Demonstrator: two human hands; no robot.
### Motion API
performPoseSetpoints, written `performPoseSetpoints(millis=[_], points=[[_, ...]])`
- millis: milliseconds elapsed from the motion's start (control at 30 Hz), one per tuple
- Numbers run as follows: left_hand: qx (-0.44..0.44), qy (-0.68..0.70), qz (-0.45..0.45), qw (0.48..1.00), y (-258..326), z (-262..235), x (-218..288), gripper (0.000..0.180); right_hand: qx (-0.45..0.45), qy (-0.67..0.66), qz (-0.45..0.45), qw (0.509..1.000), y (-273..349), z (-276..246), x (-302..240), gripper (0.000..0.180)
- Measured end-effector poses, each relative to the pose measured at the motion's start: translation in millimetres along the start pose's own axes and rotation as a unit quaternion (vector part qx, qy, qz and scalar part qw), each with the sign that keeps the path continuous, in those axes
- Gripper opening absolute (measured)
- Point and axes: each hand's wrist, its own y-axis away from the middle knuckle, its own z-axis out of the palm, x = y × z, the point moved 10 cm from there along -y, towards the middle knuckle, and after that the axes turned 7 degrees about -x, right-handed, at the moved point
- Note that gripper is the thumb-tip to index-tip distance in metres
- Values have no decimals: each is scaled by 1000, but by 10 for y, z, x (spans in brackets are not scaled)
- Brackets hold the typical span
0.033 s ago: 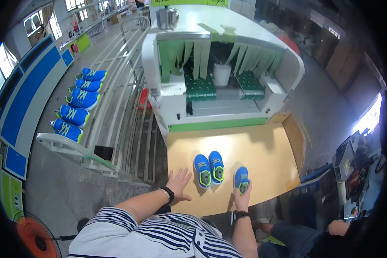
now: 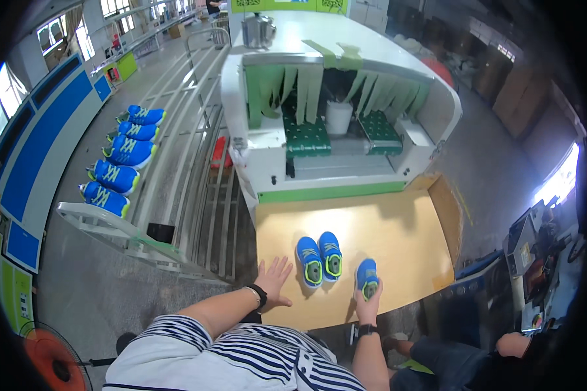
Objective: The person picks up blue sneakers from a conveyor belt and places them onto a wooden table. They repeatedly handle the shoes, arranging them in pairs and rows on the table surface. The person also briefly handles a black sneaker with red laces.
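On the wooden tabletop (image 2: 398, 225) my left hand (image 2: 274, 279) lies flat with its fingers spread, holding nothing. Just to its right stand two blue sneakers, a left one (image 2: 308, 251) and a right one (image 2: 331, 246), side by side with toes pointing away from me. Both have yellow-green collars and grey insides. Farther right, my right hand (image 2: 370, 305) is closed round the heel of another blue sneaker (image 2: 366, 269), its toe also pointing away. Whether that sneaker's sole touches the tabletop I cannot tell.
Beyond the tabletop stands a white machine (image 2: 346, 47) with green strip curtains and two dotted green belts. A white metal rack (image 2: 169, 156) on the left bears several blue sneakers (image 2: 132, 151). An orange fan (image 2: 52, 358) is at lower left. Another person's leg (image 2: 450, 358) is at lower right.
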Motion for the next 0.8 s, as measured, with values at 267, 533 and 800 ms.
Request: performPoseSetpoints(millis=[267, 533, 800], points=[[-66, 17, 70, 995, -299, 430, -196, 153, 42, -2, 56, 998, 985, 148, 62, 87], [-122, 5, 73, 990, -392, 482, -294, 156, 93, -27, 67, 993, 1484, 474, 126, 87], [-82, -133, 134, 979, -570, 423, -344, 149, 133, 65, 32, 989, 1480, 596, -235, 74]])
